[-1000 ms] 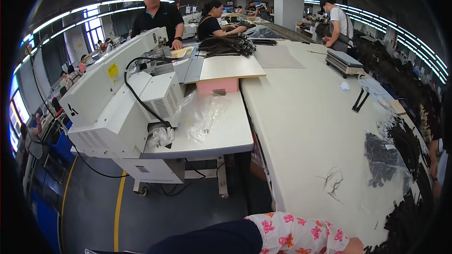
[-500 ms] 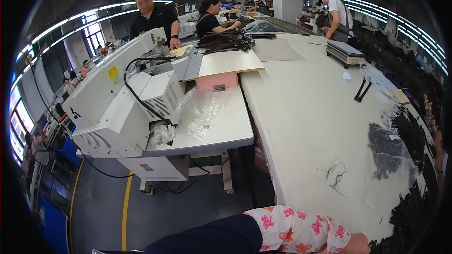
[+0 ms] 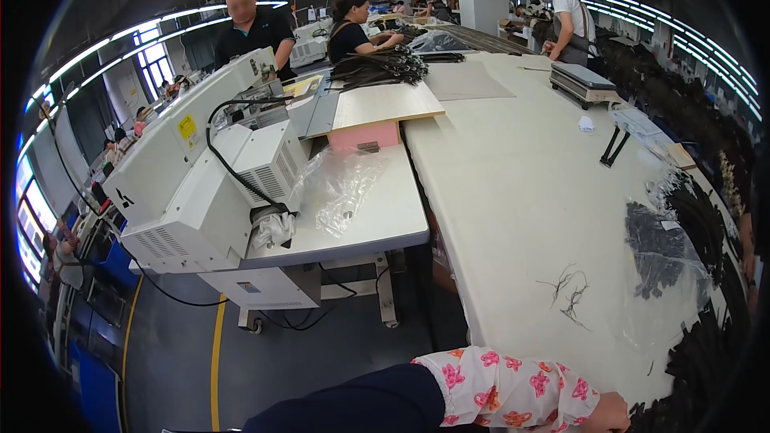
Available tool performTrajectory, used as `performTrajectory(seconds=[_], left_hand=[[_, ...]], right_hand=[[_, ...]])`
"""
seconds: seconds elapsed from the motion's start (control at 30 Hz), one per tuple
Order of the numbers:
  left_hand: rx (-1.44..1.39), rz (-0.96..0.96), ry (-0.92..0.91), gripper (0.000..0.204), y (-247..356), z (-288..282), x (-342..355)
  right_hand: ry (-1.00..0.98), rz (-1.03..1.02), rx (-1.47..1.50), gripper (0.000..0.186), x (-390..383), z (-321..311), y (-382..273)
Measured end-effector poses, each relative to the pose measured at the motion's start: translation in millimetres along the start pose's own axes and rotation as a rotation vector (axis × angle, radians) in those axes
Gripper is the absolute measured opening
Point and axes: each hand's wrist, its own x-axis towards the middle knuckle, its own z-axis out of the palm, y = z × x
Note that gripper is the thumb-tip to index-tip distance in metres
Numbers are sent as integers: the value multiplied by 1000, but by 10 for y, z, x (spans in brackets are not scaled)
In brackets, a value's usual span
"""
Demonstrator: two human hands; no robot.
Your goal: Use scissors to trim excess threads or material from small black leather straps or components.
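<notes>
My left arm crosses the lower edge in a navy sleeve with a white, flower-printed oversleeve (image 3: 513, 389). It ends in my left hand (image 3: 609, 414), cut off by the bottom of the picture, with its fingers mostly out of sight. The hand is at the white table (image 3: 513, 216), right beside a heap of black strips (image 3: 702, 373); whether it grips any cannot be made out. Up the table from the hand lie loose dark threads (image 3: 571, 297) and a clear plastic bag (image 3: 662, 252) with dark pieces in it. My right hand is not in view.
A white machine (image 3: 192, 184) stands left of the table, with crumpled clear plastic (image 3: 341, 192) on its bed. Black strips (image 3: 377, 68) lie on a board beyond it. A scale (image 3: 581, 84) and black-legged stand (image 3: 615, 147) are farther right. Three people work at the back.
My left hand stays by the black strips, almost still. The person behind the machine has drawn a hand back from the yellow piece. The view has shifted slightly.
</notes>
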Motion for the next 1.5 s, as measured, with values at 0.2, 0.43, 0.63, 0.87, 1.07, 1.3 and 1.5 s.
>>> performTrajectory(seconds=[0.2,0.43,0.63,0.87,1.07,1.3,1.5], left_hand=[[-3,-16,17,17,33,-69,-11],[-71,12,121,17,-7,67,45],[-78,-51,84,22,16,48,-24],[-141,-5,199,6,40,-25,42],[-212,-157,186,10,-104,-216,-33],[-117,-145,263,11,-3,-35,121],[-108,-144,322,12,4,-77,28]], right_hand=[[-54,98,-24,18,-112,93,319],[-42,145,-47,17,62,-56,-80],[-77,156,-44,14,17,-103,-92],[95,164,46,28,2,-65,141],[515,418,159,20,51,-21,536],[555,366,39,24,37,-78,660],[502,321,117,22,97,-27,566]])
